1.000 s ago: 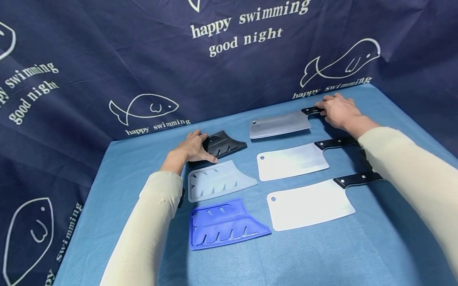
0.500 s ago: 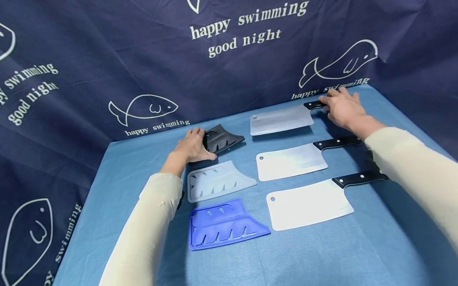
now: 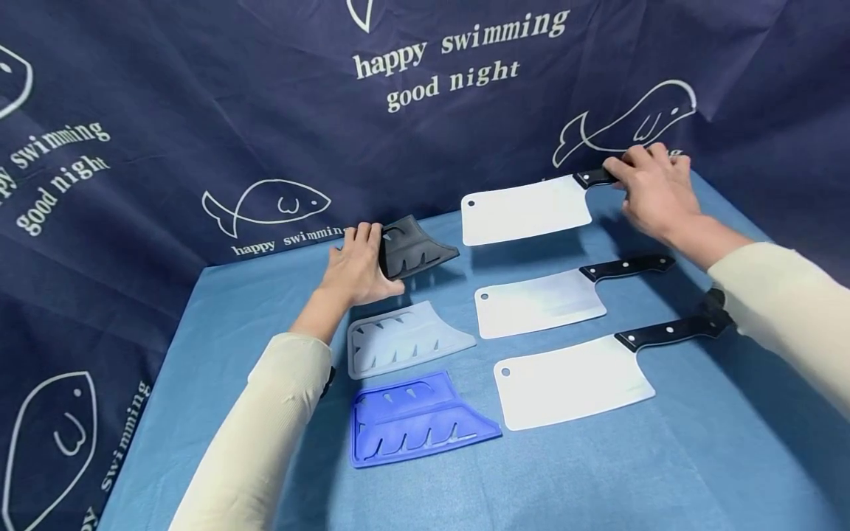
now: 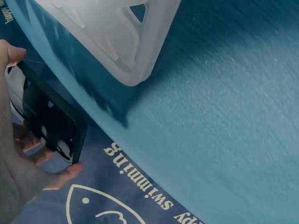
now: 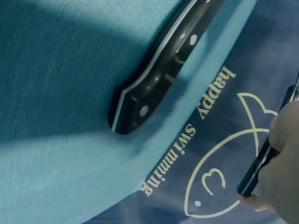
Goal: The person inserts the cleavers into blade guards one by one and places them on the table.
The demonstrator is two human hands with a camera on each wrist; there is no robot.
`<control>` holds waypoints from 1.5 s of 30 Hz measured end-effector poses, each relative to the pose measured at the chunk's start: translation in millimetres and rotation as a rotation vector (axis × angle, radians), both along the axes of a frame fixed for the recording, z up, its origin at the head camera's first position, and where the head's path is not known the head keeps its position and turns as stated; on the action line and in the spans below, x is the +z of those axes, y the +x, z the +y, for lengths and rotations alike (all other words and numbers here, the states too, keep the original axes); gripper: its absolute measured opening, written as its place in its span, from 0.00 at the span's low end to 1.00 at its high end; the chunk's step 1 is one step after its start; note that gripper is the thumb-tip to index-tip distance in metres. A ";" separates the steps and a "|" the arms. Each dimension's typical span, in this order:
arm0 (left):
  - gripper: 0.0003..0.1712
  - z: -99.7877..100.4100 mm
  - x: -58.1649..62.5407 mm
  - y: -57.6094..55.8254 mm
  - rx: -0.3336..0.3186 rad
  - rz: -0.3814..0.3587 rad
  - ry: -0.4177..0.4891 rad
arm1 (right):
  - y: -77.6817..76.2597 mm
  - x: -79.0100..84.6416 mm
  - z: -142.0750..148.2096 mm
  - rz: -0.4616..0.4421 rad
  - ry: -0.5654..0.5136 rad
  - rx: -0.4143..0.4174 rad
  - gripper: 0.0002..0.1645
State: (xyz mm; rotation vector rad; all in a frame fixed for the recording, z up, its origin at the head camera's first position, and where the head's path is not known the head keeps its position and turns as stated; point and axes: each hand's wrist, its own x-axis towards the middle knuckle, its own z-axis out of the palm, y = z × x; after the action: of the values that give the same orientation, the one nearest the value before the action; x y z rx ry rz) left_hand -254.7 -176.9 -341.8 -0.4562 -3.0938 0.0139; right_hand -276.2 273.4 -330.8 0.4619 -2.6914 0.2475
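Note:
My left hand [image 3: 358, 269] grips the closed left end of a black blade cover [image 3: 415, 249], which is lifted off the cloth and tilted; the left wrist view shows thumb and fingers around the cover [image 4: 56, 112]. At the far right my right hand [image 3: 657, 188] holds the black handle [image 3: 594, 178] of a cleaver [image 3: 524, 212], its blade raised above the table and pointing left toward the cover. A gap separates blade and cover. In the right wrist view the handle's end [image 5: 250, 179] shows below the curled hand [image 5: 285, 158].
A translucent white blade cover [image 3: 405, 339] and a blue one [image 3: 418, 420] lie on the blue cloth [image 3: 564, 472]. Two more cleavers, a middle one [image 3: 538, 302] and a near one [image 3: 571, 383], lie right of them. A dark printed curtain [image 3: 265, 110] hangs behind the table.
Both hands have risen off the table. The black cover has lifted and tilted in my left hand, and the far cleaver has come up with my right hand, moving slightly right.

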 end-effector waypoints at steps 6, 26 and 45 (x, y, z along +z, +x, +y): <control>0.65 -5.2 5.7 6.4 0.003 0.099 0.004 | 13.0 6.0 0.3 0.172 -0.083 0.010 0.29; 0.62 -0.9 17.4 17.2 -0.052 0.345 0.040 | 30.4 22.0 -6.0 0.495 -0.179 0.089 0.15; 0.62 4.0 25.2 20.8 -0.047 0.396 0.045 | 34.8 25.7 1.3 0.534 -0.160 0.113 0.17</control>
State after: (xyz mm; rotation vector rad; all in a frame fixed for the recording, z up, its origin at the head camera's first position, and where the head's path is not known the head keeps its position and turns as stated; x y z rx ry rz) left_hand -233.9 -172.9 -316.5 -0.4601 -2.6898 0.0301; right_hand -241.4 274.6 -305.1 0.5421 -2.1115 0.3172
